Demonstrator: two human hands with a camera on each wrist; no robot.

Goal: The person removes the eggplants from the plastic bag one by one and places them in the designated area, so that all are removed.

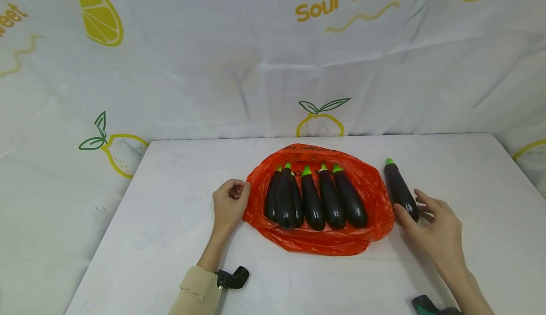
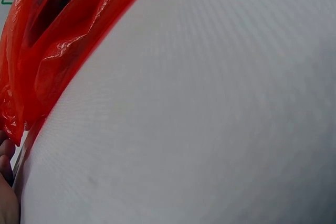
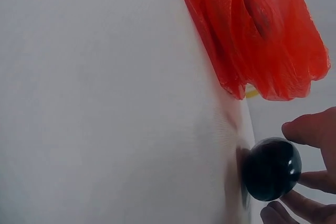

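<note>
A red plastic bag (image 1: 294, 244) lies spread on the table, with several dark eggplants (image 1: 313, 206) with green stem ends side by side on it. At the bag's left edge, my left hand (image 1: 230, 203) pinches the plastic with curled fingers; only its fingertips (image 2: 6, 153) show in the left wrist view. One more eggplant (image 1: 398, 184) lies to the right of the bag, its stem end pointing away. My right hand (image 1: 437, 227) holds it around its rounded near end, thumb on the left and fingers on the right. That glossy end faces the right wrist view.
A white cloth covers the table (image 1: 170, 239). Behind it hangs a white sheet (image 1: 192, 68) printed with lemons and lettering. A black wrist device (image 1: 232, 277) is strapped on the left arm, and another (image 1: 431, 305) shows by the right wrist.
</note>
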